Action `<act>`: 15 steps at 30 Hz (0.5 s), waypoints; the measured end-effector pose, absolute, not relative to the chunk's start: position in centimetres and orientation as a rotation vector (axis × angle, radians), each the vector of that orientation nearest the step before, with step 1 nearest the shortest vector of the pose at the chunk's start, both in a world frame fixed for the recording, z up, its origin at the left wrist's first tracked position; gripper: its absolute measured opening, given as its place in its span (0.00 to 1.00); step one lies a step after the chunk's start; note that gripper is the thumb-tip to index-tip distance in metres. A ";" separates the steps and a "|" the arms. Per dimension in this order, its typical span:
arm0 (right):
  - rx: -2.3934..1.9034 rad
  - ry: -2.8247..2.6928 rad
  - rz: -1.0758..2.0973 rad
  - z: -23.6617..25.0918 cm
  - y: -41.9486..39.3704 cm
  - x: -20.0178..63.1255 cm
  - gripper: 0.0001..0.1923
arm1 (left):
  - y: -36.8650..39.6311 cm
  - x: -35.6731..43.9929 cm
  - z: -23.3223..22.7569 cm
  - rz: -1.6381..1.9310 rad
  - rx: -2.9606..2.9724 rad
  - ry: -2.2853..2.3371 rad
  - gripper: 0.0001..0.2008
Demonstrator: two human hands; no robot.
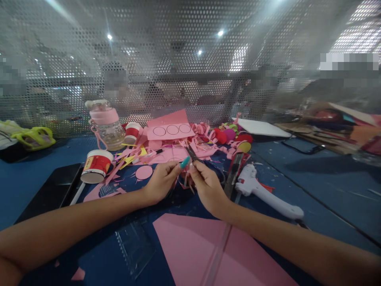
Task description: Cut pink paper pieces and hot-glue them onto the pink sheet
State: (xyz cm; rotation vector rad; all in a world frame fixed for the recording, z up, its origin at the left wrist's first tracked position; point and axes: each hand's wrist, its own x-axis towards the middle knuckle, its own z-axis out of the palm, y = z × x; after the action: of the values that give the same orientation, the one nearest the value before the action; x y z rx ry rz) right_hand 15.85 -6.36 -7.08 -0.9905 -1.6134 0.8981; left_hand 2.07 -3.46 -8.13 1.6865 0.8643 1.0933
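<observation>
Across the blue table, a large pink sheet spreads at six o'clock from the spot where the left hand and right hand nearly meet, a white glue gun lies between three and four, and a red-and-white cup sits at nine, a pink disc nearer along that line. Toward twelve, just past the right thumb and forefinger, juts a dark slim tool; I cannot tell whether they grip it. A small teal piece is clamped centrally between left thumb and forefinger.
</observation>
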 end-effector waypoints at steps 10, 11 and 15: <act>-0.963 -1.621 0.815 -6.9 -6.5 15.9 0.13 | -3.6 2.3 -7.6 1.026 1.638 0.732 0.16; -0.962 -1.622 0.809 -6.9 -6.5 15.9 0.13 | -3.6 2.3 -7.7 1.032 1.624 0.735 0.16; -0.987 -1.610 0.815 -7.1 -6.5 16.0 0.14 | -3.4 2.3 -7.9 1.060 1.540 0.758 0.15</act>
State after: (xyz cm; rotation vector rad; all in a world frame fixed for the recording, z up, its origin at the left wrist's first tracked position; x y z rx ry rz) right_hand 15.97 -6.54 -7.06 -0.9866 -1.6098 0.8145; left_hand 2.34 -3.42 -7.93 1.5396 0.7577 1.0598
